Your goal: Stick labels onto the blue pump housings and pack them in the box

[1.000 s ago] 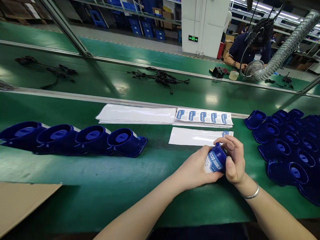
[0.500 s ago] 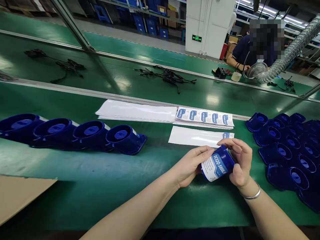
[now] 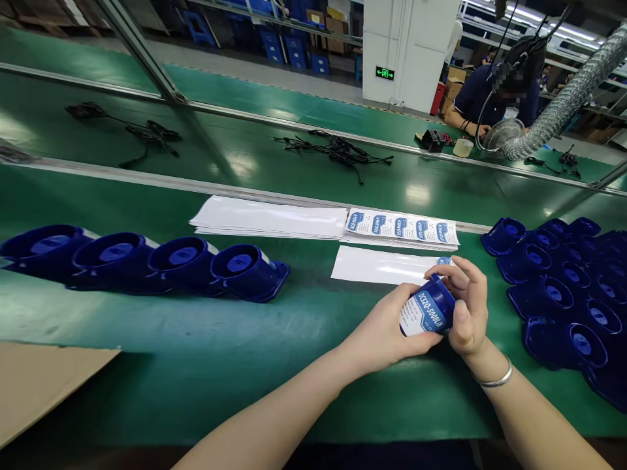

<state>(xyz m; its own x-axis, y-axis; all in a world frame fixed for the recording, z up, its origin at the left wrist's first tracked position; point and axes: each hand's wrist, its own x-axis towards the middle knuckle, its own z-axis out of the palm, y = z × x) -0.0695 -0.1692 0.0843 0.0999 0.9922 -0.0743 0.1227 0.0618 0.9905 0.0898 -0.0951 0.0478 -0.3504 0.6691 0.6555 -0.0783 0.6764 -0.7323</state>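
Observation:
My left hand (image 3: 386,329) is wrapped round a dark blue plastic housing (image 3: 445,295), its thumb and fingers on opposite sides. A blue-and-white printed label (image 3: 424,313) lies on the housing's curved side, facing me. My right hand (image 3: 469,307) curves about the housing's right end, fingers behind it and thumb near the front edge. Just beyond the hands rests a mostly bare white label strip (image 3: 382,264), with one blue label (image 3: 445,260) at its right end, partly behind my right fingers.
Several blue housings stand in a row (image 3: 183,261) at left; many more crowd the right (image 3: 548,294). Behind lie blank white sheets (image 3: 269,214) and printed label sheets (image 3: 401,226). Cardboard (image 3: 49,385) sits front left. Black cables (image 3: 337,149) lie beyond the rail; a person (image 3: 470,104) works opposite.
The housing has turned and risen slightly in my hands. My left thumb has moved to its lower edge, and my right fingers have shifted a little upward.

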